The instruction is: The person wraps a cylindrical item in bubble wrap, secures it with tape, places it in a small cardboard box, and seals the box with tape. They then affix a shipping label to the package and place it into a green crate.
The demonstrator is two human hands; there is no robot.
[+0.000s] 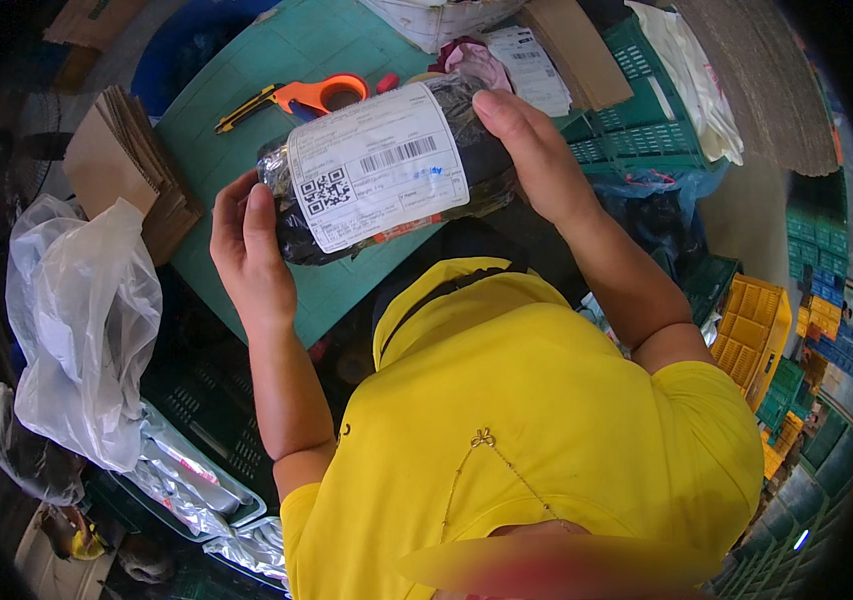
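Lit OK mid-frame, dim toward far L. Sharp on parcel (382, 168). Fisheye-bent, blk-vignetted at edges. Smeared btm ctr.

Parcel (386, 170): bulky, glossy black wrap, wrinkled; white label (376, 150) with barcode and square code faces the holder. Held aslant by left hand (251, 245) and right hand (536, 150), over green table (321, 290), toward its near edge.

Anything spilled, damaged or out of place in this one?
Nothing stands out as spilled or damaged. The dark-wrapped parcel sits between the left hand and right hand, its white label facing up. The crumpled clear plastic bag at left looks untidy, but probably just ordinary clutter.
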